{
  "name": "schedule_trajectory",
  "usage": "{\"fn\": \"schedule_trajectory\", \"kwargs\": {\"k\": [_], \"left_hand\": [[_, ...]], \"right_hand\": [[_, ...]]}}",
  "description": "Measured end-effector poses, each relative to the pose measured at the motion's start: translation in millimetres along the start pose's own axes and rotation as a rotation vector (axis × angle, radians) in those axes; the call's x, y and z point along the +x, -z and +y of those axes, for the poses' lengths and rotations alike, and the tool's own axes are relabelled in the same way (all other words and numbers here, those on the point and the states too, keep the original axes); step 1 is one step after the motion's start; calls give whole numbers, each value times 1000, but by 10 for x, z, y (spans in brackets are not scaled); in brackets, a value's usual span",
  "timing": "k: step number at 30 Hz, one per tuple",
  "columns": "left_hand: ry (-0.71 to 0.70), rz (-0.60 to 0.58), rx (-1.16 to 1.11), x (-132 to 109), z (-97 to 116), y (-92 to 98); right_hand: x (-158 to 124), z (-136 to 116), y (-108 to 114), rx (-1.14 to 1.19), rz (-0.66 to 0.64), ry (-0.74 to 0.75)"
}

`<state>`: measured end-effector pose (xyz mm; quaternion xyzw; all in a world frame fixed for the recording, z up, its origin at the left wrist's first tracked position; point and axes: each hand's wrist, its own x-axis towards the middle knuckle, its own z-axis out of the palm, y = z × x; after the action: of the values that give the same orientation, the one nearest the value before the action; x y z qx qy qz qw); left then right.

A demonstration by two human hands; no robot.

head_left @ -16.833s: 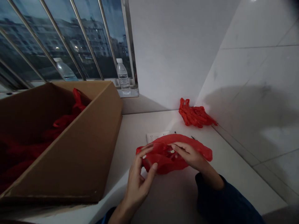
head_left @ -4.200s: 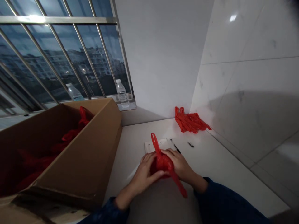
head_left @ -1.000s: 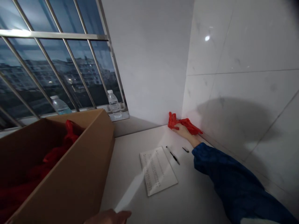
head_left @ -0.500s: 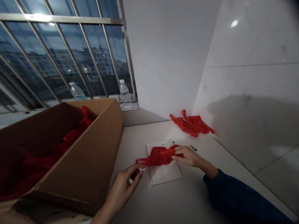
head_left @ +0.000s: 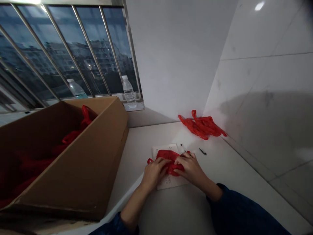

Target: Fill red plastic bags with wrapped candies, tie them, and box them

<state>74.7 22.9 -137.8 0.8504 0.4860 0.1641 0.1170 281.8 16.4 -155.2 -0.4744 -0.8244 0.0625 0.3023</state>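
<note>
A red plastic bag (head_left: 168,154) lies bunched over an open notebook (head_left: 168,185) on the white table. My left hand (head_left: 154,173) is closed on the bag's left part, its fingertips pressed into the crumpled plastic. From the other side my right hand (head_left: 189,166) grips the bag's right part, fingers curled over it. A small loop of the bag shows past my left knuckles. Most of the notebook's writing is hidden under the bag and hands.
A large cardboard box (head_left: 80,163) holding red bags (head_left: 70,137) stands at the left. More red bags (head_left: 202,125) lie by the wall. A pen (head_left: 183,148) and a black pen cap (head_left: 202,151) rest near the notebook. Two bottles (head_left: 129,93) stand by the barred window.
My left hand has moved right and taken hold of the bag. The bag, stretched out sideways before, is now bunched between both hands. The view has shifted slightly.
</note>
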Motion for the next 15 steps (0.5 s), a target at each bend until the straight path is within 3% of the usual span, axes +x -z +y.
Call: {"fn": "schedule_trajectory", "kwargs": {"k": [3, 7, 12, 15], "left_hand": [[-56, 12, 6, -25, -19, -1], [-65, 147, -63, -28, -83, 46], [131, 383, -155, -82, -373, 197], [243, 456, -155, -141, -587, 281]], "right_hand": [[-4, 5, 8, 38, 23, 12], [10, 45, 81, 100, 69, 40], [-53, 306, 291, 133, 125, -34], [-125, 472, 421, 202, 43, -101]]}}
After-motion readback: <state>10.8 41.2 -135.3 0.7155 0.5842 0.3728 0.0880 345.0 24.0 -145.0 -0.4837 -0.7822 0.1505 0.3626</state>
